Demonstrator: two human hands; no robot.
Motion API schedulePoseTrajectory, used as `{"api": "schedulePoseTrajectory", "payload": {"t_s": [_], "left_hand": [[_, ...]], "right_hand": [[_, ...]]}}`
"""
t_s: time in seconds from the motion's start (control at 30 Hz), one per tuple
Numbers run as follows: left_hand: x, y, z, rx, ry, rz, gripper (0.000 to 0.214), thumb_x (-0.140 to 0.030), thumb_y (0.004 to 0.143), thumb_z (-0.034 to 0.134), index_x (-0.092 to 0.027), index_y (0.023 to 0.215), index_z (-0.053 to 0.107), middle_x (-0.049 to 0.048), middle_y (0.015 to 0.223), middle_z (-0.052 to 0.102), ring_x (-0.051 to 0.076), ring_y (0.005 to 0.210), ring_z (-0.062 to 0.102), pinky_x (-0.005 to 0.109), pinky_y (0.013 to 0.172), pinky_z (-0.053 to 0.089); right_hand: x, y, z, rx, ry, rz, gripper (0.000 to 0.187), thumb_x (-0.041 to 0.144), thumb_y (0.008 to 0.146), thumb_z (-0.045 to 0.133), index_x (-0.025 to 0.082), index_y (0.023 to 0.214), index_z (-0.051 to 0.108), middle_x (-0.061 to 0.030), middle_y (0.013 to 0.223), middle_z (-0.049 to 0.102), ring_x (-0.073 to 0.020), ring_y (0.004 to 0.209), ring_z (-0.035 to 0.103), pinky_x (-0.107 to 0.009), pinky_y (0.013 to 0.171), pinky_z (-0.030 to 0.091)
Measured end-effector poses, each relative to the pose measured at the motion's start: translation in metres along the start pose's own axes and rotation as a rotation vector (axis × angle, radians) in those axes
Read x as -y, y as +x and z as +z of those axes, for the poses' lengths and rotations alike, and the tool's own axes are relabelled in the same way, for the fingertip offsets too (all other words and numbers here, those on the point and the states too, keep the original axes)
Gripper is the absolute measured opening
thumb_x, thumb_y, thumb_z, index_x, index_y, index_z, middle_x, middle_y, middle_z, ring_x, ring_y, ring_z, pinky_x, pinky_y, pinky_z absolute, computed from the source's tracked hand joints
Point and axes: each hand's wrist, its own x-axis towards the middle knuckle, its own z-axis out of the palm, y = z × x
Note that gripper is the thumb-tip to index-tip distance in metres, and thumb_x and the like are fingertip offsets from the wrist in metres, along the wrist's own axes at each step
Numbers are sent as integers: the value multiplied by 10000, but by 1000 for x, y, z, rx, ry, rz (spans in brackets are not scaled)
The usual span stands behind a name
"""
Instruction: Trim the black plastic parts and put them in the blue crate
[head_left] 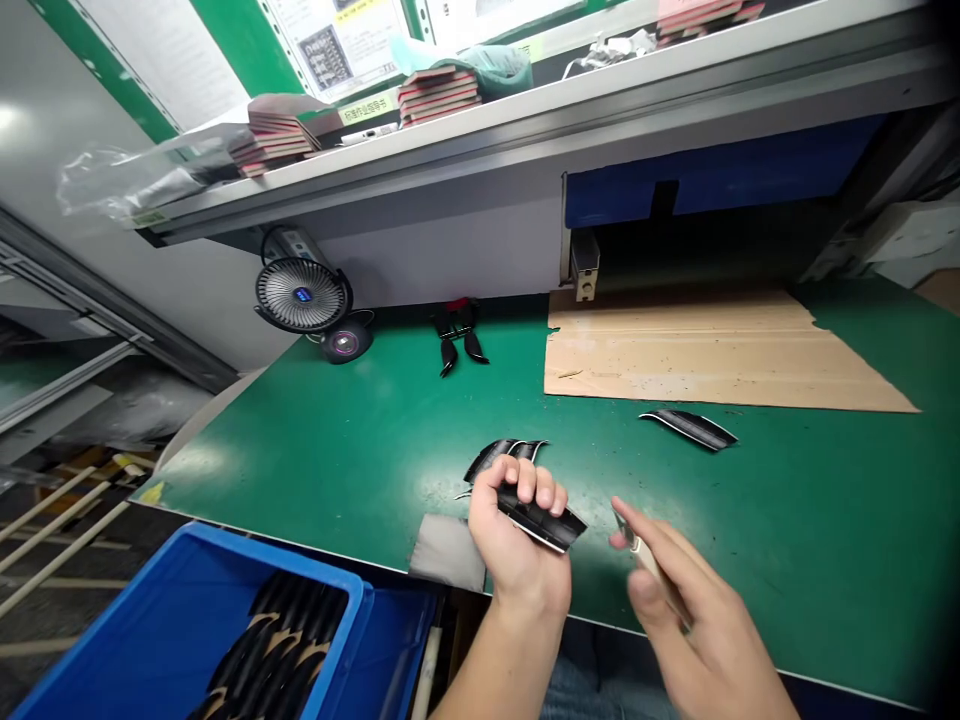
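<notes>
My left hand [517,530] is closed around a curved black plastic piece with a pale edge [541,518], its end sticking out to the right. Just behind those fingers, more black curved pieces [491,458] rest on the green table. My right hand [694,610] grips a small knife with a pale handle [660,585]. Its short blade points up and to the left, apart from the black piece. Another such piece [690,428] lies alone farther back on the right. Part of the knife handle is hidden by my fingers.
A blue bin [202,540] with several black pieces stands at lower left. A grey pad [448,552] lies at the green table's [360,410] front edge. Farther back are a small fan [302,295], black parts [457,340] and a cardboard sheet [712,350], below a shelf [525,130].
</notes>
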Motion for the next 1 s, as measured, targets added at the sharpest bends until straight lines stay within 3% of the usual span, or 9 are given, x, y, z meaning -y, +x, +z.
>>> {"api": "schedulePoseTrajectory", "payload": {"t_s": [0.17, 0.33, 0.67, 0.87, 1.0], "left_hand": [[-4, 6, -3, 16, 77, 161, 165, -278, 893, 512, -187, 755, 496, -27, 623, 408, 107, 585, 455, 219, 579, 431], [-3, 3, -1, 25, 49, 170, 218, -266, 912, 484, -175, 714, 483, -26, 599, 418, 94, 547, 436, 205, 548, 412], [-3, -5, 2, -4, 75, 242, 411, -373, 921, 415, -180, 560, 378, -39, 402, 321, 96, 343, 333, 216, 381, 273], [-3, -8, 1, 26, 67, 255, 433, -371, 904, 424, -179, 525, 340, -48, 370, 255, 84, 299, 249, 226, 349, 187], [-2, -7, -1, 25, 60, 266, 431, -358, 901, 420, -178, 520, 329, -50, 372, 228, 80, 302, 222, 229, 353, 164]], "right_hand": [[-5, -16, 2, 3, 8, 105, 333, 436, 936, 456, 293, 1191, 615, -19, 1162, 603, -165, 907, 637, -165, 664, 524], [-9, -7, 1, 169, 7, 7, 328, 403, 926, 496, 261, 1198, 614, -27, 979, 627, -161, 839, 636, -164, 650, 519], [3, 4, 1, 400, 7, 78, 310, 450, 944, 440, 293, 1115, 644, 7, 775, 592, -149, 721, 588, -199, 642, 476], [5, 8, -1, 411, -22, 77, 344, 461, 942, 420, 250, 768, 629, 18, 685, 553, -147, 640, 531, -222, 582, 427], [6, 8, 1, 369, -94, 22, 299, 436, 944, 417, 276, 872, 659, 21, 684, 569, -150, 633, 552, -228, 579, 435]]}}
